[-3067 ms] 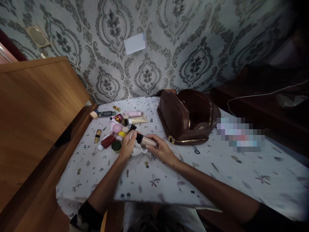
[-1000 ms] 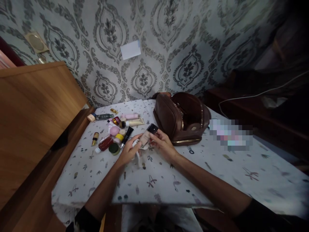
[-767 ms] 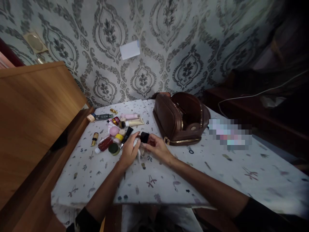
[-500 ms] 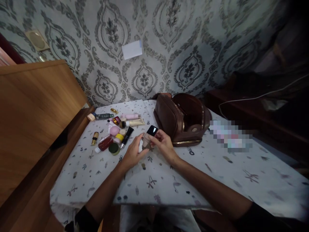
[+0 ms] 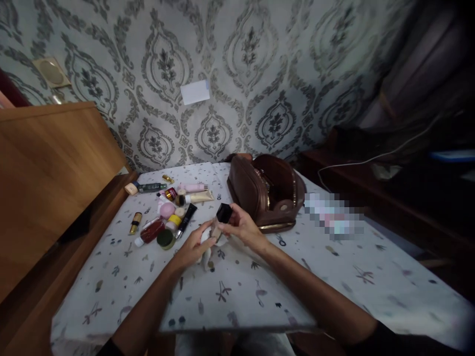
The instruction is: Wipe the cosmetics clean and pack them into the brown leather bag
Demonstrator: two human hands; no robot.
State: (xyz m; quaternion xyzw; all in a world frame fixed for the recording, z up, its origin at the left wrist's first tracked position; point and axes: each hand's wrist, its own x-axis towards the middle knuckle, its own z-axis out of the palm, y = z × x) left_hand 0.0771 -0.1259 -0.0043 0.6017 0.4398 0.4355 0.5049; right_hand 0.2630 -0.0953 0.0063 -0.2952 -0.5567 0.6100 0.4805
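Patterned wallpaper (image 5: 211, 34) rises behind a bench (image 5: 315, 296) spread with printed fabric. On it a brown bag (image 5: 243, 193) gapes, cosmetics (image 5: 166, 211) strewn to its left. The left hand (image 5: 191, 245) has its fingers clamped on a white cloth (image 5: 206, 259) against a black-capped beige bottle (image 5: 221, 218); the right hand's (image 5: 247, 228) fingers grip that bottle near its cap, above the bench. Apparently it's being wiped; continuing calls for turning it against the cloth.

From here I can't read any words or numbers; the red bottle (image 5: 152, 231) and black tube (image 5: 186, 220), toward eight o'clock, look too blurred
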